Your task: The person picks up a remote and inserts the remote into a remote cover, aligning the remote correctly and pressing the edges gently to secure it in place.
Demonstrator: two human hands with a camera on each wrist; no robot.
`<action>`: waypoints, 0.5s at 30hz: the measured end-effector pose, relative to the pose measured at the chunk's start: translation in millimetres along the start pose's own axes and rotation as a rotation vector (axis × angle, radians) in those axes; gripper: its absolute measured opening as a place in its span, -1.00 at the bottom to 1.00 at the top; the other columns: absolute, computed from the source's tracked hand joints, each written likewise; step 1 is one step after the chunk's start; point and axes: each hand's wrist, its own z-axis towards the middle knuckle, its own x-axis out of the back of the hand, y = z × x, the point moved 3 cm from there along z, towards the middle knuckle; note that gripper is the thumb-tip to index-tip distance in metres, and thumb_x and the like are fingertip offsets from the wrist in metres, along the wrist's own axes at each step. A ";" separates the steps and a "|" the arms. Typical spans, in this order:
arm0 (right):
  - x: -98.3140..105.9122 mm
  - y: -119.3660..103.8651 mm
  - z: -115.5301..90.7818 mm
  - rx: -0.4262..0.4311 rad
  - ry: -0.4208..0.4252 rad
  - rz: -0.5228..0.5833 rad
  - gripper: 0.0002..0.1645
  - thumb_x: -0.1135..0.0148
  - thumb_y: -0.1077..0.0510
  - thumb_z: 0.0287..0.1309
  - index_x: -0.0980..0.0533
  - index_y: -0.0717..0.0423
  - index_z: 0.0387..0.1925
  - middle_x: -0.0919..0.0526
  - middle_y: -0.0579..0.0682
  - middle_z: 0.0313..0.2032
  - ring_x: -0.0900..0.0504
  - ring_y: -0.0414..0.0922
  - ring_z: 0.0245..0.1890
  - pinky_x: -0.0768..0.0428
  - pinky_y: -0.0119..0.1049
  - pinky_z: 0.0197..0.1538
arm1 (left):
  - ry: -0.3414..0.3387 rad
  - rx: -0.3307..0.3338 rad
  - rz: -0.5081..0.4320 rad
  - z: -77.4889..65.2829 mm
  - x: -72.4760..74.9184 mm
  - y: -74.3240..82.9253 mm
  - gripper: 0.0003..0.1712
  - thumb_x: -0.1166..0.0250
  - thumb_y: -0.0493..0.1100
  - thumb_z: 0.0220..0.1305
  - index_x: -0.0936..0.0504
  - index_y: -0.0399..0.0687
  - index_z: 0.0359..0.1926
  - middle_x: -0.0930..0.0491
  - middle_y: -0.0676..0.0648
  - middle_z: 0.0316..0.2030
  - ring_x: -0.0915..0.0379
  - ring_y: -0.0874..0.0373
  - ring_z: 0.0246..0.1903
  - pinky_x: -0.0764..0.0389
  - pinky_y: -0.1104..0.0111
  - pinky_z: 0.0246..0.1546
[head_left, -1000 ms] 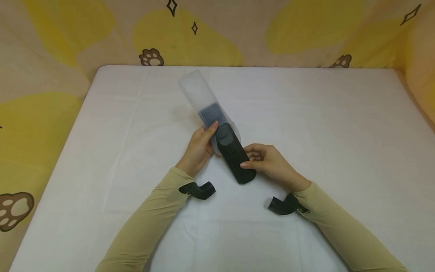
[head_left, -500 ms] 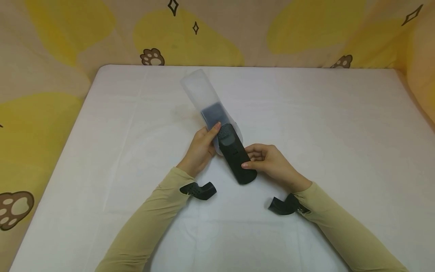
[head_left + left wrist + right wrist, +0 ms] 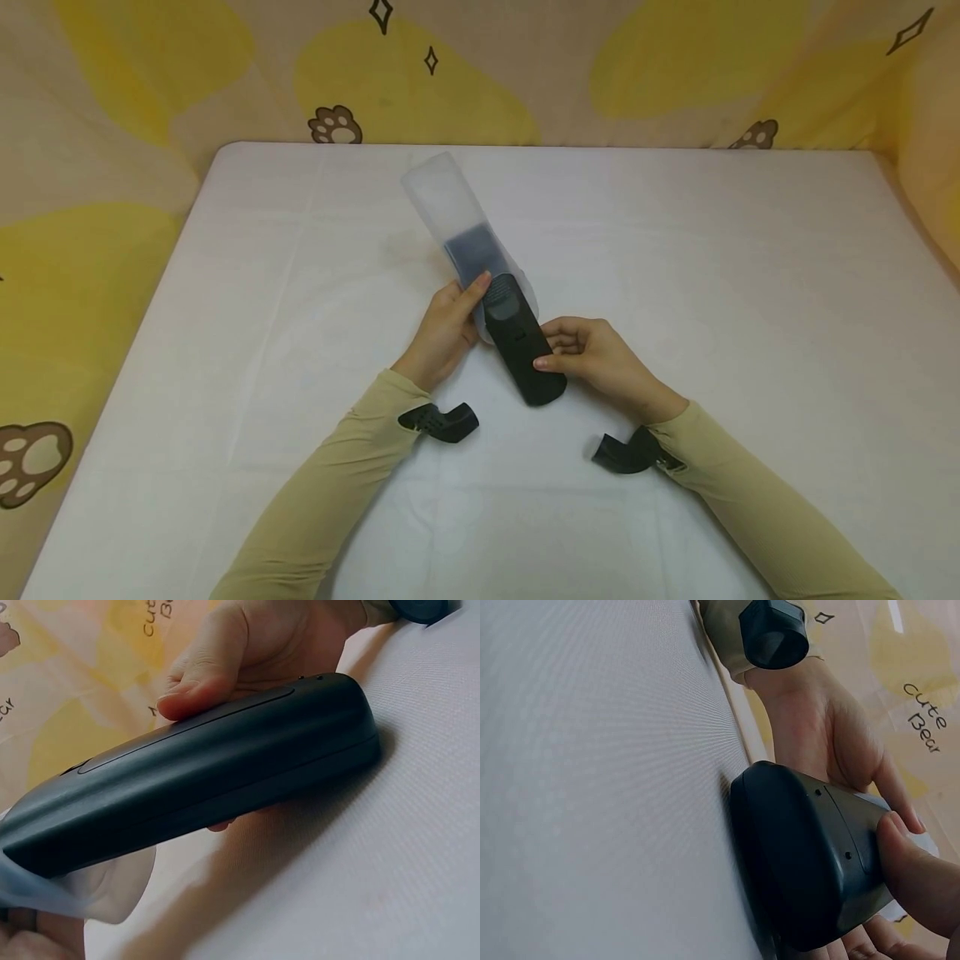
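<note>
A long black handset [image 3: 517,337] with a ridged patch on its upper face lies tilted over the table. It could be a remote control or a cordless phone. Its far part sits inside a translucent sleeve [image 3: 441,193] and shows bluish through it. With the thumb on top, my left hand [image 3: 442,327] grips the sleeve near its mouth; its other fingers are mostly hidden underneath. My right hand [image 3: 596,357] pinches the handset's near end, thumb [image 3: 919,877] on the upper face and fingers below. In the left wrist view, the sleeve's flared rim [image 3: 124,889] stands apart from the handset.
A white cloth covers the table [image 3: 720,275]. Behind it hangs a yellow and beige curtain [image 3: 555,67] with paw prints. Black camera mounts sit on the left wrist [image 3: 442,421] and the right wrist [image 3: 628,452].
My left hand and the sleeve have shifted slightly to the right, and the handset's far end has moved with them. The right hand stays almost still, its grip the same.
</note>
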 end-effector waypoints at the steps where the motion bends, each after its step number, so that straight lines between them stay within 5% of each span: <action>1: 0.1 0.4 0.3 0.001 0.000 -0.003 -0.58 -0.36 0.32 0.01 -0.50 0.39 -0.05 -0.65 0.04 -0.34 -0.62 -0.20 -0.35 -0.56 -0.43 -0.28 | 0.002 0.001 0.002 0.0 0.0 -0.2 -0.81 0.08 -0.24 0.47 -0.36 -0.30 -0.06 -0.57 0.02 -0.25 -0.52 0.27 -0.21 -0.55 0.45 -0.20; 15: 0.7 0.7 0.2 -0.001 0.007 -0.009 -0.57 -0.37 0.31 0.01 -0.50 0.37 -0.05 -0.65 0.04 -0.34 -0.62 -0.19 -0.35 -0.57 -0.43 -0.27 | 0.001 0.013 0.042 0.7 0.2 -2.6 -0.83 0.06 -0.23 0.46 -0.37 -0.26 -0.10 -0.58 0.03 -0.27 -0.51 0.27 -0.24 -0.54 0.45 -0.22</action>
